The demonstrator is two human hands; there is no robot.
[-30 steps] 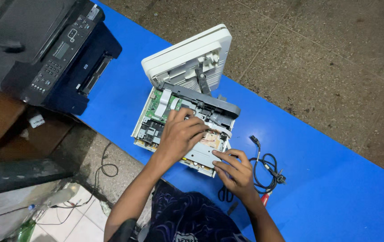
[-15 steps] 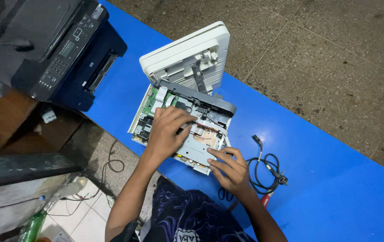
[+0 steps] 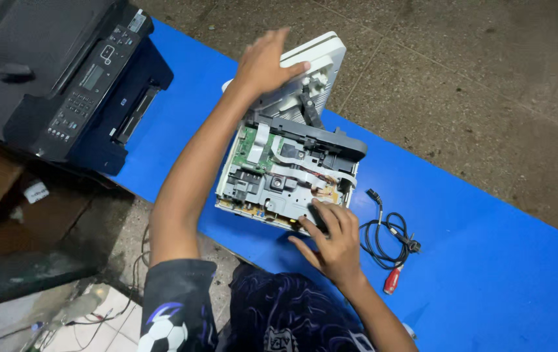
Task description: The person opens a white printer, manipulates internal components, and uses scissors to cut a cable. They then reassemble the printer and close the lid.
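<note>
Blue worktop (image 3: 487, 261) carries a black printer (image 3: 70, 78) and an opened white printer (image 3: 292, 163), circuit boards and ribbon cables exposed inside. Left hand (image 3: 263, 62) grips its raised lid (image 3: 315, 72). Right hand (image 3: 334, 238) presses the near edge, fingers spread, holding nothing. Black cable (image 3: 386, 234) lies beside.

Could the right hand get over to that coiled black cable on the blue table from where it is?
Probably yes. The right hand rests on the near edge of the opened printer, and the black cable lies just beside it on the blue table, with only bare surface between them.
</note>
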